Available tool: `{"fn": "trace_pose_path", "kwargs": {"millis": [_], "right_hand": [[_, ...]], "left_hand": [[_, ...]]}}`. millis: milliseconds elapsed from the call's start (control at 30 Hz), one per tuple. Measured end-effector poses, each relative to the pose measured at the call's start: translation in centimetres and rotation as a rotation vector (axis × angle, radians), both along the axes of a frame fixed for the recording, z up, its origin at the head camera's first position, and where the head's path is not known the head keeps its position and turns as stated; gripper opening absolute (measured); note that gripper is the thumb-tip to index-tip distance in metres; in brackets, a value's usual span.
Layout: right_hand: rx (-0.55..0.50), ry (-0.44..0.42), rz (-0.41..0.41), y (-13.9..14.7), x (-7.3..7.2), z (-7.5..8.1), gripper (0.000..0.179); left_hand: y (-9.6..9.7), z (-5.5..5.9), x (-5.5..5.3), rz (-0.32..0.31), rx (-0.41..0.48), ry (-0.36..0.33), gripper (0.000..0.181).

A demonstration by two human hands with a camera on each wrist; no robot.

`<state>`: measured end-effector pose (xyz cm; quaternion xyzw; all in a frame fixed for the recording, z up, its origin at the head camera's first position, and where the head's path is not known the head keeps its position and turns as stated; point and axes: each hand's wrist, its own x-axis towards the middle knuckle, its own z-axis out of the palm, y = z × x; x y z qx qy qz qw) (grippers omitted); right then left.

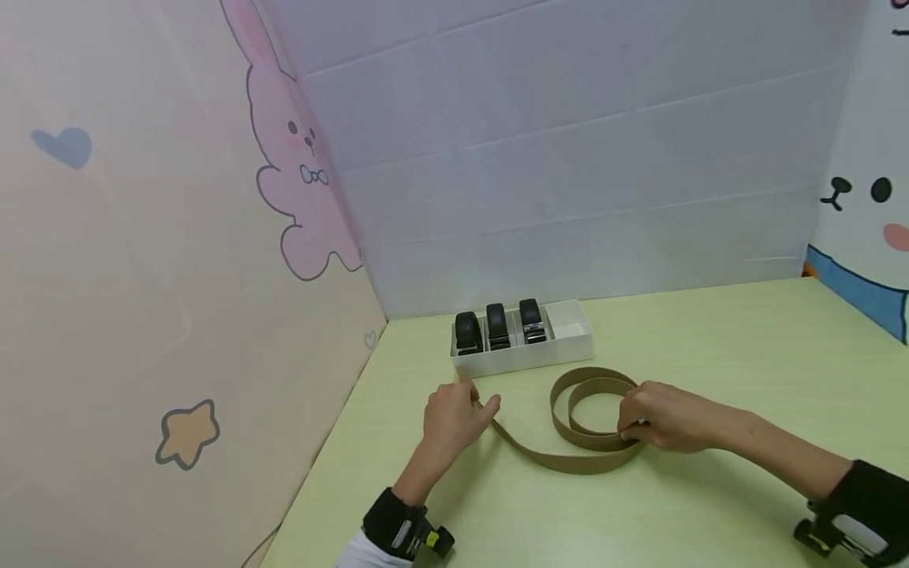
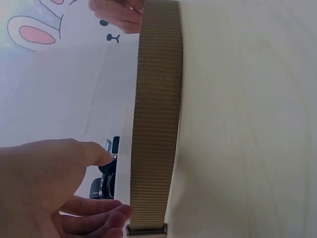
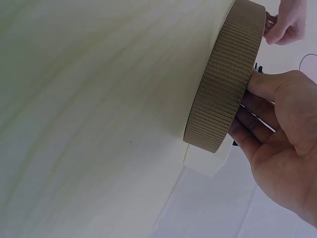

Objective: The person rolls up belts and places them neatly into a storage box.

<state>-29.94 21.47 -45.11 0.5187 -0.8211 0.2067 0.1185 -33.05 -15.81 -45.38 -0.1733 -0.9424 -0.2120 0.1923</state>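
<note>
A tan woven belt (image 1: 568, 464) stands on its edge on the table, loosely coiled at the right, with one length running out to the left. My left hand (image 1: 453, 414) is at the end of that length. In the left wrist view its fingertips (image 2: 121, 213) are right at the belt's edge beside a metal end piece (image 2: 147, 230), with the thumb raised apart from the strap. My right hand (image 1: 663, 416) pinches the coil's right side, thumb on the outer face and fingers on the inner side, as the right wrist view shows.
Behind the belt stands a white divided box (image 1: 521, 359). Several compartments hold rolled black belts (image 1: 496, 323), three in all, with shiny metal parts. The pale yellow table (image 1: 746, 355) meets a white wall (image 1: 604, 158) at the back and a decorated wall (image 1: 177, 260) on the left.
</note>
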Motion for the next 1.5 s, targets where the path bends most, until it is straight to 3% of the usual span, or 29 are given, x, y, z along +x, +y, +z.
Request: {"fn": "trace_pose_path", "kwargs": {"millis": [100, 333, 467, 633, 833, 967, 1067, 1167, 1267, 1367, 1500], "right_hand": [[-0.004, 0.004, -0.002, 0.0, 0.0, -0.1, 0.024], [-0.013, 0.022, 0.002, 0.0, 0.1, -0.2, 0.024], [-0.012, 0.027, 0.002, 0.0, 0.1, -0.3, 0.025], [-0.011, 0.012, 0.017, -0.2, 0.1, -0.3, 0.025], [-0.013, -0.006, 0.04, -0.7, 0.4, -0.3, 0.027], [-0.012, 0.01, 0.053, -1.2, 0.5, -0.3, 0.029], [-0.011, 0.018, 0.056, -1.4, 0.5, -0.2, 0.028], [-0.01, 0.007, 0.047, -1.4, 0.6, -0.1, 0.027], [-0.009, -0.007, 0.038, -1.4, 0.7, 0.0, 0.026], [-0.002, -0.007, 0.035, -1.4, 0.7, 0.1, 0.027], [0.0, -0.011, 0.03, -1.3, 0.7, 0.0, 0.026]], "left_hand": [[-0.1, -0.1, -0.3, 0.053, -0.001, -0.118, 0.039], [-0.4, -0.1, -0.4, -0.081, -0.023, -0.199, 0.034], [-0.2, 0.2, -0.3, -0.168, -0.055, -0.234, 0.018], [0.9, 0.4, -1.4, -0.25, -0.146, -0.155, 0.013], [2.6, 0.0, -4.5, -0.304, -0.279, -0.03, 0.013], [4.0, -0.6, -6.5, -0.36, -0.3, 0.008, 0.011], [5.0, -0.9, -7.1, -0.399, -0.274, 0.023, 0.011], [6.1, -0.8, -6.5, -0.413, -0.26, 0.071, 0.011], [7.2, -0.4, -4.8, -0.46, -0.241, 0.118, 0.013], [8.2, 0.1, -2.4, -0.596, -0.239, 0.104, 0.015], [9.5, 0.0, 0.3, -0.789, -0.312, 0.026, 0.018]]}}
